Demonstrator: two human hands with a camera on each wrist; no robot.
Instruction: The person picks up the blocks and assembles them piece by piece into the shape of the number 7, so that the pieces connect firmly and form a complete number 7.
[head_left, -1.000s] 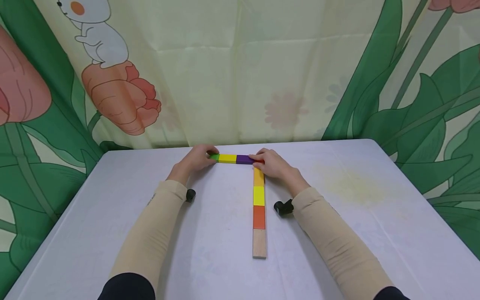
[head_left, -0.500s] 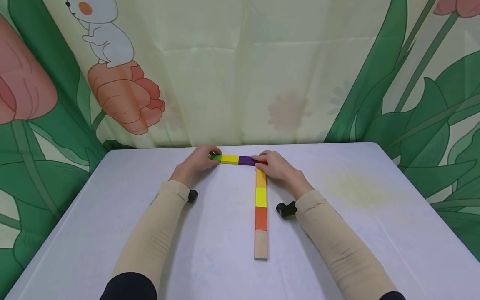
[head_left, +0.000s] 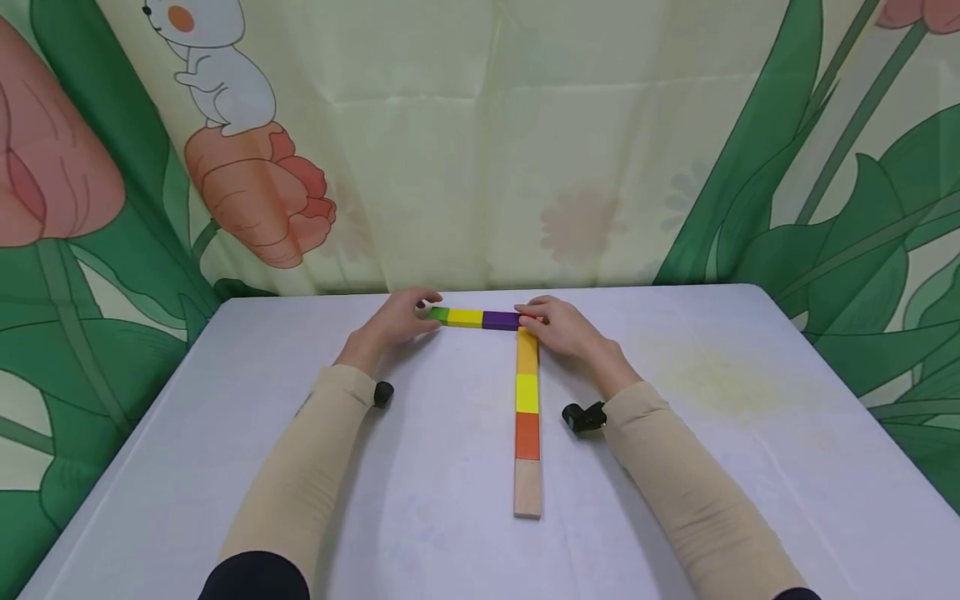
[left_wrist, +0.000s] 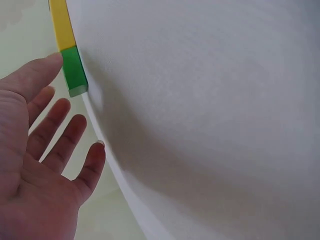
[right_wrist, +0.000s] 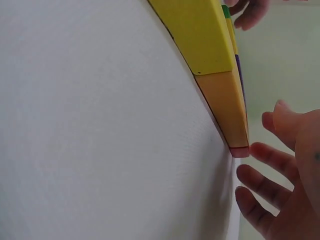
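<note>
Colored wooden blocks form two joined lines on the white table. Across the far side run a green block (head_left: 438, 315), a yellow block (head_left: 465, 318), a purple block (head_left: 500, 320) and a red block (right_wrist: 240, 152), mostly covered in the head view. From that right end an amber block (head_left: 527, 351), a bright yellow one (head_left: 527, 393), an orange one (head_left: 527, 436) and a plain wood one (head_left: 527, 488) extend nearer. My left hand (head_left: 396, 320) has its thumb against the green block, fingers spread. Beside the red block, my right hand (head_left: 566, 330) has loosely spread fingers.
White cloth covers the table (head_left: 442, 467). Behind its far edge hangs a printed curtain (head_left: 480, 167) with leaves, flowers and a rabbit. A small black camera (head_left: 583, 417) sits at the right wrist, another (head_left: 383, 394) at the left.
My right hand's fingers have loosened and shifted slightly right, off the purple block's end. The left hand stays by the green block. The whole head view has drifted a little.
</note>
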